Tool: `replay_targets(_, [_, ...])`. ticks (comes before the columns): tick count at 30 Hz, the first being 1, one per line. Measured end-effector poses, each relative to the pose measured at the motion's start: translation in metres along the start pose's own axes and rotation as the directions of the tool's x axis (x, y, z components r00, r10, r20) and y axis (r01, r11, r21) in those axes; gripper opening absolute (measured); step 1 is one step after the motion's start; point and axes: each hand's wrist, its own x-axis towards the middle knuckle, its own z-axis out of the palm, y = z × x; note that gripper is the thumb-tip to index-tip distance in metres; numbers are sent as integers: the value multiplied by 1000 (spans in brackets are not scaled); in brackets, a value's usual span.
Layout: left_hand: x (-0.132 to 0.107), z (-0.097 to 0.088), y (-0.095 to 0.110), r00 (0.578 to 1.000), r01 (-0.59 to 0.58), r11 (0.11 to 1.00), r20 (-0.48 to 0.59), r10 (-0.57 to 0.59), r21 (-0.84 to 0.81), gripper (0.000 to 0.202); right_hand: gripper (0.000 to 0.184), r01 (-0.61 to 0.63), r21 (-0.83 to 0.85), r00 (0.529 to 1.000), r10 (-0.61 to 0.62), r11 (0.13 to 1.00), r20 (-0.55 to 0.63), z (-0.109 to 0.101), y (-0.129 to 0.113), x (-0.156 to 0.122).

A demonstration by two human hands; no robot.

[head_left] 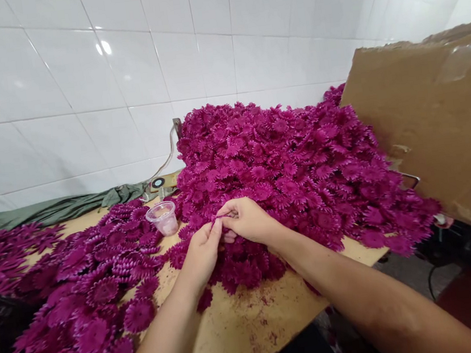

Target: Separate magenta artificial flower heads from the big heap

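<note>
Big heap of magenta fabric flowers [285, 159] is sitting against the tiled wall, with a cardboard sheet [434, 117] leaning at its right. Loose flat flowers [88, 309] are covering the left of the table [245, 324], and a small clear cup [162, 218] is standing between the two lots. At the heap's near edge, left hand [204, 249] and right hand [245, 221] are both pinching one thin flower piece [222, 217], fingertips together on it. It's looking featherlight, floppy and crushable, so gripping the centre is safer than the petal tips.

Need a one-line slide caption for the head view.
Left hand and right hand pinch a magenta petal piece before a flower pile on the table.
</note>
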Motion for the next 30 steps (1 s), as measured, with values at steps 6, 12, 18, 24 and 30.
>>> replay_targets(6, [2, 3, 0, 985, -138, 989, -97, 142, 49, 26, 14, -23, -401, 971, -75, 916, -227, 9, -13, 0])
replay_targets(12, [2, 4, 5, 985, -131, 991, -114, 131, 14, 21, 33, -38, -284, 941, -62, 958, -333, 6, -15, 16])
replay_targets(18, [0, -3, 4, 995, 21, 991, -97, -34, -132, 35, 22, -60, -88, 936, 26, 994, -350, -24, -3, 33])
replay_targets(24, [1, -3, 2, 995, -4, 996, -103, -5, -88, 31, 22, 100, -26, 986, -103, 995, -134, -17, -19, 11])
replay_targets(30, [6, -10, -8, 987, -90, 996, -137, 88, -7, 32, 19, 10, 120, 985, -30, 993, 172, -8, -23, -1])
